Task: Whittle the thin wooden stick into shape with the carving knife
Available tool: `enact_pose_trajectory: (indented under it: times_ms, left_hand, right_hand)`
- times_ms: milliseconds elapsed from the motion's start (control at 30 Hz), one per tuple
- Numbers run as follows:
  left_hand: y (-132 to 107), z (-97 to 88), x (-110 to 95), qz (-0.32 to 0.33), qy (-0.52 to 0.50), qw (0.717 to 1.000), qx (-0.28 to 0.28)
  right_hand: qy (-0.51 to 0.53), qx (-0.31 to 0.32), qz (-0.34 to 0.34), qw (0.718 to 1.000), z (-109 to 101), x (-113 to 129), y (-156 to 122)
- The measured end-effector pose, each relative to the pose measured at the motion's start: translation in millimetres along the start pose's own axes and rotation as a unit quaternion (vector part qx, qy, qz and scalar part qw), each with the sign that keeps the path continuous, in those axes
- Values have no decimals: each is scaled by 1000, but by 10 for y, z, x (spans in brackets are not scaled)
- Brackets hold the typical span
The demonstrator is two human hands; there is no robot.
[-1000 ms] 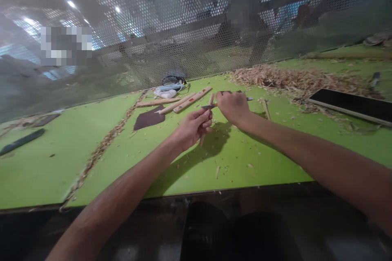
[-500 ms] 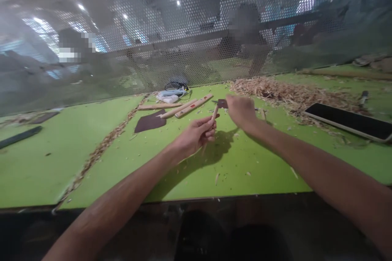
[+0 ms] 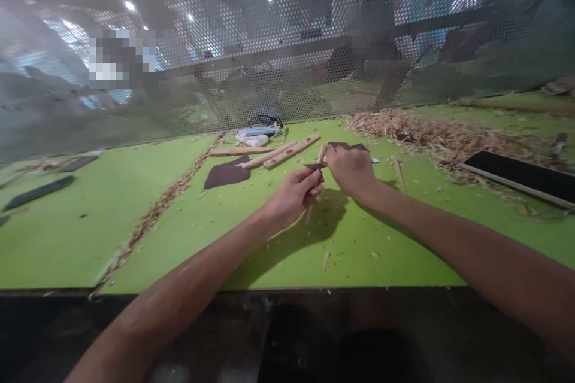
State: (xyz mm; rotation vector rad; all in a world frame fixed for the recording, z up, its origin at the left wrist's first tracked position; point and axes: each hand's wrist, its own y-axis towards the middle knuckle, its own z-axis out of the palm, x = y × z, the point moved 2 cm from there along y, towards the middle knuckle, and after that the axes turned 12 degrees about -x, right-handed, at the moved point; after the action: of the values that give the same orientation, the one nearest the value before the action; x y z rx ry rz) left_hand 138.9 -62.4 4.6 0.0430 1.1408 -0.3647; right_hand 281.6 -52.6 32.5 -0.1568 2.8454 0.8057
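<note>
My left hand point(image 3: 297, 193) is closed around a thin wooden stick point(image 3: 320, 154) that points up and away from me. My right hand point(image 3: 350, 169) is closed on a small knife, its dark blade point(image 3: 313, 165) lying across the stick just above my left fingers. Both hands hover over the green table point(image 3: 81, 233), near its middle. The lower end of the stick shows below my left hand.
Three carved wooden sticks point(image 3: 287, 153) and a dark sheet point(image 3: 227, 173) lie behind my hands. A heap of wood shavings point(image 3: 422, 129) sits at the back right, a black strip point(image 3: 521, 177) to the right. A perforated metal screen point(image 3: 287, 60) borders the far edge.
My right hand swung out past the stick's tip half a second ago and has now come back, with the blade set across the stick again. My left hand kept its grip.
</note>
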Motion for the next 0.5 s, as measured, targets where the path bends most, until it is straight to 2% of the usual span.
enact_pose_trajectory:
  times_ms: [267, 500]
  left_hand:
    - [-22, 18, -25, 22, 41, 999, -18]
    - [-12, 19, -29, 16, 44, 999, -18]
  right_hand:
    - [6, -8, 8, 1000, 66, -13, 19]
    - [17, -12, 14, 1000, 90, -28, 30]
